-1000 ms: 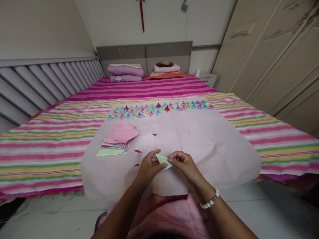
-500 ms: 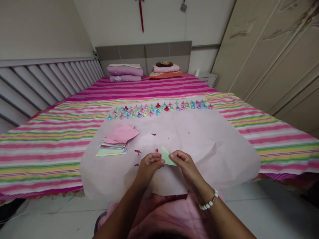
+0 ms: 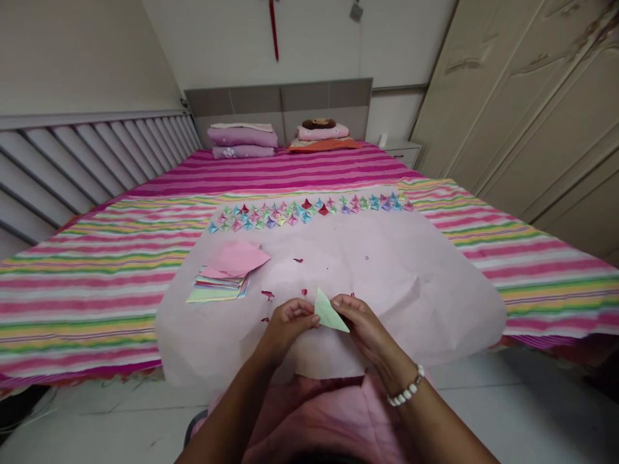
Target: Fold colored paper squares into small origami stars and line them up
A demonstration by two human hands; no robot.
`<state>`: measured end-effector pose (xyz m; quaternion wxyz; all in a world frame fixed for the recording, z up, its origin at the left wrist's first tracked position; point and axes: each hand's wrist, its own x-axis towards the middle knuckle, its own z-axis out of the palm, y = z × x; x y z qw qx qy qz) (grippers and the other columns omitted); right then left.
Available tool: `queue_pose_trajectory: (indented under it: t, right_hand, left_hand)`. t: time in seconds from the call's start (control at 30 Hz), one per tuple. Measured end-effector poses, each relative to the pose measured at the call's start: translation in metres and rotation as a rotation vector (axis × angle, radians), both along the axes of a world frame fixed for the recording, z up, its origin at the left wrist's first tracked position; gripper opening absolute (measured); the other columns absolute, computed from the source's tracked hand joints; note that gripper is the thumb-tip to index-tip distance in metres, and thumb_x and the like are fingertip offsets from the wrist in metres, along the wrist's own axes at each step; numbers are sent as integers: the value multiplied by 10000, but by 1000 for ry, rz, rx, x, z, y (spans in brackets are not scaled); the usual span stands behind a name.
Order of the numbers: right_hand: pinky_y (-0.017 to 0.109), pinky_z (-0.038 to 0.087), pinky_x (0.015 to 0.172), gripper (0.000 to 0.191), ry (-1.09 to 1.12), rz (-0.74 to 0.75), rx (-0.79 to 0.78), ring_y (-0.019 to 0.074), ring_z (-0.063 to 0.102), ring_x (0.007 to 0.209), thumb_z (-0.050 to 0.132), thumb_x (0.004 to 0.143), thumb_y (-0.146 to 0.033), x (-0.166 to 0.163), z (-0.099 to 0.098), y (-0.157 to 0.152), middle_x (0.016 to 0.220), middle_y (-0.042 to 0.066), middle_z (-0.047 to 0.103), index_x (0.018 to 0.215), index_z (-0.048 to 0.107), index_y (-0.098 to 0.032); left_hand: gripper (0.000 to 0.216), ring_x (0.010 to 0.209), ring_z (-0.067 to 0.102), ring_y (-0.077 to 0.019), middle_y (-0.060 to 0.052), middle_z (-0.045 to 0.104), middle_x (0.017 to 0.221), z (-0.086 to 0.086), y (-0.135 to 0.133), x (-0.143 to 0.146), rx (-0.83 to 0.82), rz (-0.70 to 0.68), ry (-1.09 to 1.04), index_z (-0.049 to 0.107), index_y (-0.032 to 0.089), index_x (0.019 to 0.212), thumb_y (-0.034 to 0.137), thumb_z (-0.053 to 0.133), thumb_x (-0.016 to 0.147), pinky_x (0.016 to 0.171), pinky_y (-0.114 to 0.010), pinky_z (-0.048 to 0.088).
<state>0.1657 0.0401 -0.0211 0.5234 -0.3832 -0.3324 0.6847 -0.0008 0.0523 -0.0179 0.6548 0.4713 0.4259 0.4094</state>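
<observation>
My left hand (image 3: 286,322) and my right hand (image 3: 360,323) pinch a small folded light-green paper triangle (image 3: 329,312) between them, just above a large pale pink sheet (image 3: 411,283) spread over the striped bed. The left fingers grip its left corner and the right fingers hold its right edge. A white bead bracelet (image 3: 407,390) is on my right wrist. A stack of coloured paper squares (image 3: 227,274), pink on top, lies to the left of my hands.
A row of several small folded paper pieces (image 3: 309,212) in mixed colours lines the sheet's far edge. Tiny red scraps (image 3: 267,295) dot the sheet. Folded blankets and pillows (image 3: 244,140) sit at the headboard. A wardrobe (image 3: 532,96) stands on the right.
The green paper has turned in my fingers from lying flat to standing with a point upward. My hands have shifted only slightly.
</observation>
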Motion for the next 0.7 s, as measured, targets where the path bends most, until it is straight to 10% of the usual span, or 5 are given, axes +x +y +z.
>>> queue_pose_trajectory:
  t: [0.7]
  right_hand:
    - [225, 270, 446, 117, -610, -183, 307, 98, 347, 468, 596, 727, -295, -7, -18, 5, 513, -62, 404, 707, 594, -180]
  left_hand:
    - [257, 653, 623, -157, -5, 661, 647, -4, -8, 24, 169, 167, 269, 588, 155, 866, 376, 627, 740, 599, -243, 450]
